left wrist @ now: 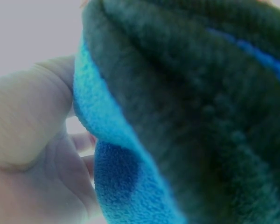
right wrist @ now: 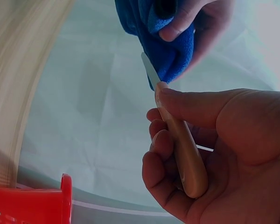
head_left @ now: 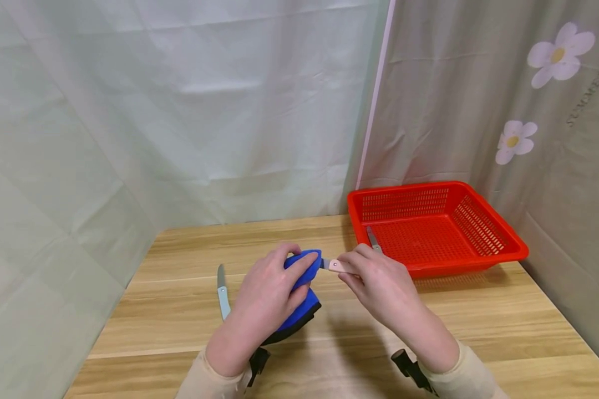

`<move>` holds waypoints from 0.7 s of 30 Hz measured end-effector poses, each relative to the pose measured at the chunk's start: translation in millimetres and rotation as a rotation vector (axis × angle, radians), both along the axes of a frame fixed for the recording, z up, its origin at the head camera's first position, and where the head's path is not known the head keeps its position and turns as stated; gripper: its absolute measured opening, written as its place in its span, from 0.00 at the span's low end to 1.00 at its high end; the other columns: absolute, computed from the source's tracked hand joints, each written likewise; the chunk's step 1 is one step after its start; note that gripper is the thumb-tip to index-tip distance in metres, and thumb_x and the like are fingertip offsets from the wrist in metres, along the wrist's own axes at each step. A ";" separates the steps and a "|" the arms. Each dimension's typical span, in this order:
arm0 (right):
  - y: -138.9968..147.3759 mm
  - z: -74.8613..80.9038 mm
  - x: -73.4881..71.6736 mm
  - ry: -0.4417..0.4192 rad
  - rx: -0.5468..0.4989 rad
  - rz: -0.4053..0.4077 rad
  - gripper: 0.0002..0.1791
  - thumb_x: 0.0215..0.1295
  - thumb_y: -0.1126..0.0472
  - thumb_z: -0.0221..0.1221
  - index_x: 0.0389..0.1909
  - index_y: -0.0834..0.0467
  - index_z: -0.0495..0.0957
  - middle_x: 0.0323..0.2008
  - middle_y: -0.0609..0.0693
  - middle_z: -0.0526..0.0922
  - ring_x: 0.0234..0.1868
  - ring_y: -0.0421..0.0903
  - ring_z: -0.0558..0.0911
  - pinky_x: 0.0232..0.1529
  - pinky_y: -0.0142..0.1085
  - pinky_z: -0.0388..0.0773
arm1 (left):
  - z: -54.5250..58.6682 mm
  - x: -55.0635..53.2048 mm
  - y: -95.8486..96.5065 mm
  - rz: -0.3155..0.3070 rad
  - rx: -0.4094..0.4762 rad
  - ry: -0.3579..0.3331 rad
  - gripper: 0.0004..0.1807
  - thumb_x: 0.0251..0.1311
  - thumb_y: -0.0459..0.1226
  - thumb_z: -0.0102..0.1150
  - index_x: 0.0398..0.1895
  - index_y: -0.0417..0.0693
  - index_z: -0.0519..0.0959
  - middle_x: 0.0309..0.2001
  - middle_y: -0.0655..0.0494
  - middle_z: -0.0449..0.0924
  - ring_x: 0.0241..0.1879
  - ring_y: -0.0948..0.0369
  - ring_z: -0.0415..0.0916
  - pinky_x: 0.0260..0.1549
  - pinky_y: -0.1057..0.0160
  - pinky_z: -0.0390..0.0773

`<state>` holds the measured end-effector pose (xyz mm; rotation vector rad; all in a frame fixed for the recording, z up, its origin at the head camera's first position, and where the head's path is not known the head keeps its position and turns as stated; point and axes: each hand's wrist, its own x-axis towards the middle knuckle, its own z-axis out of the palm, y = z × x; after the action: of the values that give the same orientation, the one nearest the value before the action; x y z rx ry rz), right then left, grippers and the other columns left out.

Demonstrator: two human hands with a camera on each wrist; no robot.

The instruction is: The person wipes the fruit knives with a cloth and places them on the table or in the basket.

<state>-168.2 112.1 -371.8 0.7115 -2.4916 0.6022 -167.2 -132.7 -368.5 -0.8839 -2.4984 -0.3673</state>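
right-hand grip: the right hand (head_left: 381,282) is clamped on the peach-handled knife (right wrist: 184,149), thumb along the handle, fingers curled round it; both are left of the near end of the red basket (head_left: 454,269).
left-hand grip: the left hand (head_left: 274,282) is clamped on the blue cloth (head_left: 301,311), a bunched piece edged in black, farther left of the red basket.
blade: it runs from the handle to the cloth, where a fold hides part of it from where i stand.
knife in basket: a grey knife (head_left: 372,238) lies inside the red basket at its left side, its lower end hidden by the right hand.
spare knife: a light-blue-handled knife (head_left: 223,296) lies well left of the red basket on the wooden table (head_left: 179,327).
backdrop: a pale curtain (head_left: 479,100) with white flowers (head_left: 561,55) hangs behind the red basket.
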 end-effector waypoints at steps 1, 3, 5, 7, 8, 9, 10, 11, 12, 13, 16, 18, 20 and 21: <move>0.2 0.1 0.1 0.001 -0.002 -0.001 0.17 0.60 0.63 0.82 0.48 0.54 0.91 0.39 0.43 0.85 0.31 0.40 0.81 0.29 0.35 0.81 | 0.2 -0.4 -0.9 0.005 0.001 0.001 0.26 0.65 0.38 0.80 0.66 0.47 0.87 0.59 0.41 0.81 0.49 0.47 0.85 0.50 0.46 0.88; 0.6 0.4 0.1 0.002 -0.005 -0.002 0.17 0.60 0.63 0.82 0.48 0.54 0.91 0.39 0.43 0.85 0.31 0.40 0.81 0.30 0.36 0.81 | 0.5 -1.1 -2.7 0.014 0.005 -0.001 0.26 0.64 0.38 0.80 0.66 0.48 0.88 0.59 0.42 0.81 0.49 0.47 0.85 0.49 0.46 0.89; 1.0 0.7 0.0 0.005 -0.007 -0.004 0.16 0.60 0.63 0.82 0.48 0.53 0.91 0.39 0.43 0.85 0.32 0.40 0.81 0.30 0.36 0.81 | 1.2 -1.6 -4.4 0.022 0.010 -0.006 0.27 0.64 0.38 0.81 0.66 0.48 0.87 0.59 0.42 0.81 0.49 0.47 0.84 0.49 0.45 0.88; 1.3 0.9 -0.3 0.003 -0.006 -0.007 0.16 0.60 0.62 0.82 0.48 0.53 0.91 0.39 0.43 0.85 0.31 0.40 0.81 0.29 0.36 0.80 | 1.6 -2.5 -5.9 0.026 0.017 -0.015 0.27 0.64 0.38 0.81 0.67 0.48 0.87 0.59 0.42 0.81 0.50 0.47 0.85 0.49 0.45 0.89; 1.3 1.0 -0.5 -0.001 -0.006 -0.008 0.16 0.60 0.62 0.82 0.48 0.53 0.91 0.39 0.43 0.85 0.31 0.39 0.80 0.29 0.36 0.80 | 1.7 -3.0 -6.6 0.030 0.018 -0.019 0.28 0.64 0.38 0.81 0.67 0.48 0.87 0.59 0.42 0.81 0.50 0.47 0.85 0.49 0.45 0.89; 1.3 1.2 -0.7 -0.005 -0.006 -0.010 0.16 0.60 0.62 0.82 0.48 0.53 0.91 0.38 0.43 0.85 0.31 0.39 0.80 0.28 0.35 0.79 | 1.9 -3.3 -7.4 0.034 0.019 -0.021 0.28 0.64 0.38 0.81 0.67 0.48 0.87 0.59 0.42 0.81 0.50 0.46 0.85 0.49 0.46 0.89; 1.4 1.3 -0.9 -0.009 -0.006 -0.011 0.16 0.60 0.62 0.82 0.48 0.53 0.91 0.38 0.43 0.85 0.30 0.39 0.79 0.28 0.35 0.79 | 2.0 -3.9 -8.1 0.035 0.021 -0.021 0.28 0.64 0.38 0.81 0.67 0.48 0.87 0.59 0.42 0.81 0.50 0.46 0.85 0.49 0.45 0.89; 1.4 1.5 -1.1 -0.013 -0.006 -0.012 0.16 0.60 0.62 0.82 0.48 0.53 0.91 0.38 0.43 0.85 0.30 0.39 0.79 0.28 0.34 0.79 | 2.2 -4.4 -8.8 0.037 0.022 -0.022 0.28 0.64 0.38 0.81 0.67 0.47 0.87 0.59 0.42 0.81 0.50 0.46 0.85 0.49 0.46 0.89; 1.4 1.5 -1.3 -0.016 -0.006 -0.013 0.16 0.60 0.62 0.83 0.48 0.53 0.91 0.38 0.43 0.85 0.30 0.39 0.78 0.28 0.34 0.78 | 2.0 -5.2 -9.5 0.039 0.023 -0.020 0.28 0.64 0.38 0.81 0.67 0.47 0.87 0.58 0.42 0.81 0.49 0.46 0.86 0.49 0.46 0.89; 1.4 1.7 -1.4 -0.018 -0.008 -0.015 0.16 0.60 0.62 0.83 0.48 0.53 0.91 0.38 0.43 0.85 0.30 0.39 0.78 0.28 0.34 0.78 | 2.0 -5.6 -10.3 0.042 0.027 -0.020 0.28 0.64 0.38 0.81 0.67 0.47 0.87 0.58 0.42 0.82 0.49 0.46 0.86 0.49 0.46 0.89; 1.6 1.9 -1.6 -0.018 -0.011 -0.018 0.16 0.60 0.62 0.83 0.48 0.53 0.91 0.38 0.43 0.86 0.30 0.39 0.78 0.28 0.33 0.78 | 1.7 -7.0 -12.7 0.051 0.037 -0.019 0.27 0.65 0.38 0.81 0.67 0.46 0.87 0.58 0.41 0.82 0.48 0.46 0.86 0.49 0.46 0.89; 1.8 2.2 -1.6 -0.016 -0.013 -0.019 0.16 0.60 0.62 0.83 0.48 0.53 0.91 0.37 0.43 0.85 0.30 0.39 0.77 0.27 0.33 0.78 | 1.4 -7.7 -14.5 0.062 0.040 -0.020 0.27 0.64 0.38 0.81 0.67 0.45 0.87 0.58 0.41 0.81 0.48 0.45 0.86 0.48 0.45 0.89; 2.0 2.5 -1.5 -0.016 -0.016 -0.019 0.16 0.60 0.62 0.83 0.48 0.53 0.91 0.38 0.43 0.85 0.30 0.39 0.77 0.27 0.33 0.77 | 1.1 -8.5 -16.2 0.071 0.042 -0.024 0.28 0.64 0.38 0.81 0.67 0.45 0.87 0.59 0.41 0.81 0.48 0.45 0.86 0.48 0.45 0.89; 2.1 2.7 -1.4 -0.017 -0.018 -0.019 0.16 0.60 0.62 0.83 0.48 0.53 0.91 0.38 0.43 0.85 0.30 0.39 0.77 0.27 0.33 0.77 | 0.9 -9.0 -17.2 0.074 0.042 -0.026 0.28 0.64 0.38 0.81 0.67 0.45 0.87 0.59 0.41 0.81 0.48 0.45 0.86 0.48 0.45 0.89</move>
<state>-169.7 114.2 -369.2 0.6780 -2.5026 0.6252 -176.2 -149.9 -367.6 -0.7723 -2.5294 -0.4070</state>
